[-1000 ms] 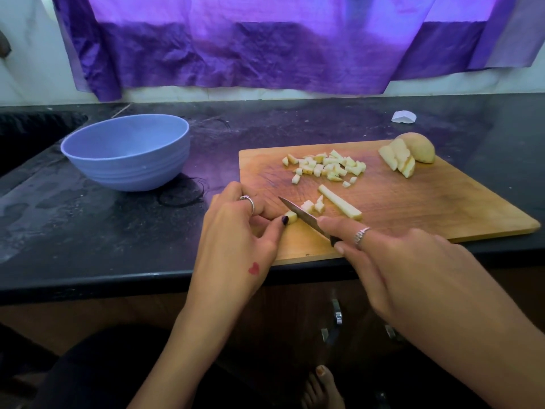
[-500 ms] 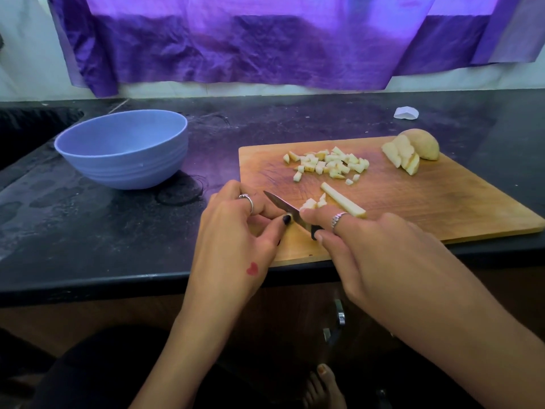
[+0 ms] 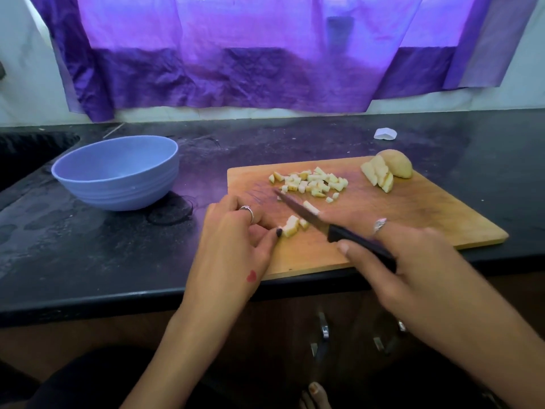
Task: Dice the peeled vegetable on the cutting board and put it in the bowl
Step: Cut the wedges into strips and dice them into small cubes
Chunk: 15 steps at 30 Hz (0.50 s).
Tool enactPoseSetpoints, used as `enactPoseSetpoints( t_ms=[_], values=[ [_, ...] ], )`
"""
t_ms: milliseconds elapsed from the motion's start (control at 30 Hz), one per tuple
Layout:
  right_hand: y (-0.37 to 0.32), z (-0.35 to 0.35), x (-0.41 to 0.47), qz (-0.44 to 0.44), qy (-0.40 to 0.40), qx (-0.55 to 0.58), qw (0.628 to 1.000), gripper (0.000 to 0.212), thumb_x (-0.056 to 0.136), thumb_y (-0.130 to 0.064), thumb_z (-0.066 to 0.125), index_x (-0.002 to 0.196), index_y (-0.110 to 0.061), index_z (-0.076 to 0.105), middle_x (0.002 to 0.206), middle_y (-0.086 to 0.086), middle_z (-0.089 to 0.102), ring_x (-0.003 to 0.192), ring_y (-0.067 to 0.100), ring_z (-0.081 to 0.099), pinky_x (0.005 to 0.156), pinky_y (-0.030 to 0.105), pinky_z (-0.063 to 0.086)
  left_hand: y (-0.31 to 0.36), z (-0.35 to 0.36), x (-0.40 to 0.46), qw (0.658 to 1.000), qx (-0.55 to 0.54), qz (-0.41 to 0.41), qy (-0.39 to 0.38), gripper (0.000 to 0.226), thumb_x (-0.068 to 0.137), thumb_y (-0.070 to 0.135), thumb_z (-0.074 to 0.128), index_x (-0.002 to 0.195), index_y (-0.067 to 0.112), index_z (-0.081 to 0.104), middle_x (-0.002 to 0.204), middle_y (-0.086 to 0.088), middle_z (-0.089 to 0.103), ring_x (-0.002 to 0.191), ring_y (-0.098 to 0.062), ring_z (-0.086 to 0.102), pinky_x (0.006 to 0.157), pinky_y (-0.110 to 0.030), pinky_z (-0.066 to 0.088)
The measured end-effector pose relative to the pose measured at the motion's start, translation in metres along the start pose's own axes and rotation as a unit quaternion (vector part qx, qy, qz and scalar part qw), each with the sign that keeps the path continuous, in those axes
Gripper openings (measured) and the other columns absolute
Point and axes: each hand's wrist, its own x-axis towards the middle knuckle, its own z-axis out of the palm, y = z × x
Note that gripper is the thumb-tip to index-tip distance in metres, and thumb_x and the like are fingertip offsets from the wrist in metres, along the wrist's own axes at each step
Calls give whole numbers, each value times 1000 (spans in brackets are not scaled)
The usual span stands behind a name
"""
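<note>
R hand point(image 3: 413, 261) gripping black-handled knife point(image 3: 330, 228) w/ blade angled over cutting board point(image 3: 413, 219); L hand point(image 3: 236, 240) pinching diced potato pieces point(image 3: 292, 227) by thumb.

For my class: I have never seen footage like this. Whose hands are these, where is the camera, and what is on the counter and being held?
No machine here: a person wears a camera on the head, looking down at their own hands. The right hand grips a black-handled knife. The left hand steadies a few cut pieces with curled fingers. On the wooden cutting board lie a pile of dice and the uncut remainder. A blue bowl, apparently empty, stands on the black counter.
</note>
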Motion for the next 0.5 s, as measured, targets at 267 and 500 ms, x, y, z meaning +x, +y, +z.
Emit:
enactPoseSetpoints(
  t_ms=[267, 500],
  values=[
    [32, -32, -7, 55, 136, 34, 989, 34, 85, -44, 49, 116, -51, 59, 94, -33, 61, 84, -1, 58, 74, 22, 45, 36, 10, 5, 997, 66, 30, 40, 10, 89, 32, 58, 97, 26, 62, 96, 13, 53, 89, -13, 53, 68, -30, 41],
    [45, -27, -15, 72, 110, 63, 989, 31, 86, -39, 53, 114, -48, 61, 85, -3, 70, 78, 22, 63, 65, 28, 44, 78, 40, -2, 987, 155, 44, 18, 38, 91, 56, 46, 94, 20, 59, 99, 5, 52, 102, -15, 48, 82, -32, 38]
  ],
)
